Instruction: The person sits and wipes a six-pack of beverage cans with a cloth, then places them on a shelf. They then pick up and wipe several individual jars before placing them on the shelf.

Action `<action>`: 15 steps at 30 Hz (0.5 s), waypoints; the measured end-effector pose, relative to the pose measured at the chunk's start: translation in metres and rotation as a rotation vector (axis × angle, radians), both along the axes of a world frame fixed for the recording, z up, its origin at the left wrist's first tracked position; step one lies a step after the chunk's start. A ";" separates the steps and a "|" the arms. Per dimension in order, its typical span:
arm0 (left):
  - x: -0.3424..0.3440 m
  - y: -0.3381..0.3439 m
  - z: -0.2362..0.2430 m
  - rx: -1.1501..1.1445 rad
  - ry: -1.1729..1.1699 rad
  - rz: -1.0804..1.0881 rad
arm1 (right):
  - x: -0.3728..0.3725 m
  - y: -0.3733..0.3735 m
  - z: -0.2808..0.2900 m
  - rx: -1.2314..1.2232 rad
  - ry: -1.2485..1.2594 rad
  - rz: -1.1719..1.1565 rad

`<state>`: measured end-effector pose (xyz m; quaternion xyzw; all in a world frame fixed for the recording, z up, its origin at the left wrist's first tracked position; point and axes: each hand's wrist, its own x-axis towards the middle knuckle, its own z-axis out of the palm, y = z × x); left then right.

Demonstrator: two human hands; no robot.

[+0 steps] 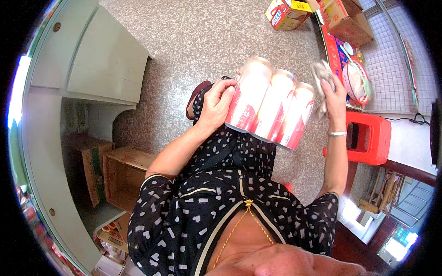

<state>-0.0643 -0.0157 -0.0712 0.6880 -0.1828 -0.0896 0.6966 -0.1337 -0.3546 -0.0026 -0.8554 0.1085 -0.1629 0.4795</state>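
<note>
A plastic-wrapped pack of red and white cans [270,112] is held up over my lap in the middle of the head view. My left hand [216,103] is closed on its left side, thumb and fingers against the wrap. My right hand [334,94] grips a crumpled greyish cloth [321,76] just right of the pack, near its upper right end.
A red plastic stool [373,138] stands at the right, below a shelf with bowls [358,85]. A yellow box [285,16] and a cardboard carton [350,25] are at the upper right. A white cabinet [106,57] and cardboard boxes [124,177] line the left.
</note>
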 end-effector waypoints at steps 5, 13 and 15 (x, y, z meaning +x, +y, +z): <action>0.001 -0.001 0.002 0.003 0.026 -0.037 | -0.048 0.009 -0.080 0.670 -0.114 -0.362; 0.021 0.005 0.000 0.074 0.180 -0.291 | -0.039 0.068 -0.092 0.871 -0.195 -0.337; 0.022 -0.003 -0.011 0.023 0.194 -0.367 | -0.038 0.071 -0.093 0.768 -0.226 -0.348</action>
